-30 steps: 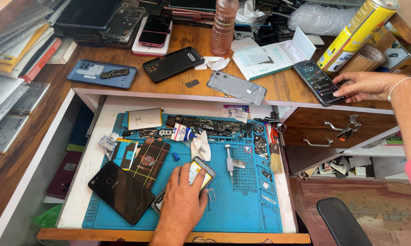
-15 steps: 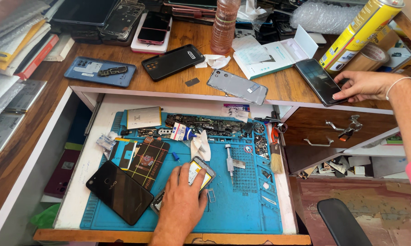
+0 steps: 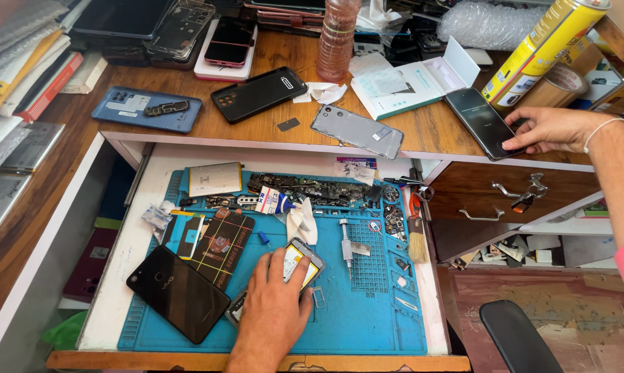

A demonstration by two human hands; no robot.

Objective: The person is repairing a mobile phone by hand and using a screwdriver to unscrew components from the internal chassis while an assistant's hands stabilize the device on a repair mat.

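My left hand [image 3: 274,307] lies flat on an opened phone [image 3: 299,262] with a yellow battery, pressing it onto the blue work mat [image 3: 374,318] in the pulled-out drawer. Only the phone's upper end shows past my fingers. My right hand [image 3: 557,129] reaches across the wooden desktop to a black phone [image 3: 479,121] lying near the desk's right edge, fingertips on its lower end. A black phone [image 3: 177,293] rests face up at the mat's left, beside a dark printed card [image 3: 222,242].
On the mat: a silver battery [image 3: 215,178], a glue tube [image 3: 274,201], a brush [image 3: 416,242], circuit boards and small parts. On the desk: a grey back cover [image 3: 357,130], a black phone [image 3: 259,93], a blue cover [image 3: 146,109], a bottle [image 3: 337,34], a yellow spray can [image 3: 543,45].
My right hand has slid the black phone a little left and toward the desk edge. My left hand stays on the opened phone.
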